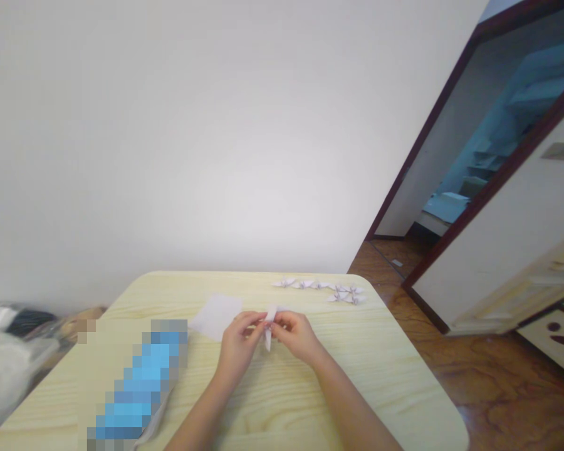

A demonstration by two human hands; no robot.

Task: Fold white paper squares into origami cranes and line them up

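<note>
My left hand point(237, 344) and my right hand point(295, 335) meet over the middle of a light wooden table point(395, 382). Both pinch a small folded piece of white paper point(269, 326), a narrow strip that stands upright between the fingertips. A flat white square sheet of paper point(216, 315) lies on the table just left of my left hand. Several small folded paper figures point(322, 288) lie in a row near the table's far right edge.
A blurred blue patch point(141, 382) covers something on the table's left side. A plain white wall rises behind the table. At the right a dark-framed doorway point(474, 163) opens onto another room, above a brown wooden floor point(498, 388). Grey clutter point(9, 351) sits at far left.
</note>
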